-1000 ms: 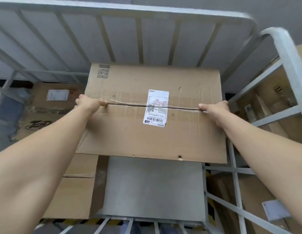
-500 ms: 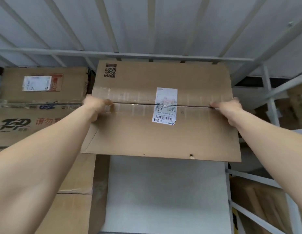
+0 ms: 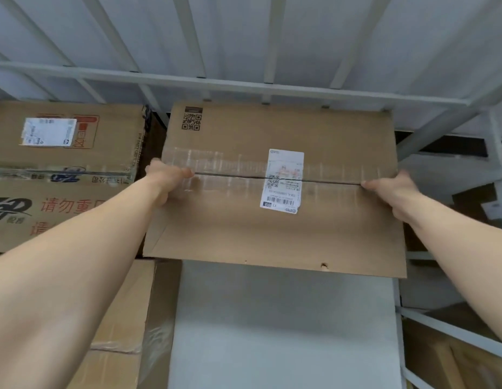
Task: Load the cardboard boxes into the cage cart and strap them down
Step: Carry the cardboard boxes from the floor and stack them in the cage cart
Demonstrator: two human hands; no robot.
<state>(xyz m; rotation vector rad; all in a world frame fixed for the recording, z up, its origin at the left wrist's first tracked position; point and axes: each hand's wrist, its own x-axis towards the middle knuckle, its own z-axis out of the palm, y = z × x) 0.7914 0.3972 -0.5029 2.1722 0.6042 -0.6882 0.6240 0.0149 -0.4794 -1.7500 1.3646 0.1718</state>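
Nearest, two bare forearms reach forward over the pale grey flat floor panel (image 3: 283, 332) of the white metal-barred cage cart (image 3: 452, 330). Left of that panel stands a stack of plain brown taped cardboard cartons (image 3: 120, 318). Past them, the left hand (image 3: 167, 178) clasps the left edge of a wide brown cardboard box (image 3: 272, 237), with the thumb lying on top at the taped centre seam. The right hand (image 3: 390, 189) clasps the right edge the same way, its other fingers hidden below. The box is inside the cart, above the floor panel; whether anything supports it from beneath cannot be judged from this angle. A white rectangular shipping label (image 3: 282, 182) straddles the seam. Left of the box sits a brown carton printed with red characters (image 3: 61, 214). The box's far edge lies close under the cart's white horizontal back rail (image 3: 244, 85).
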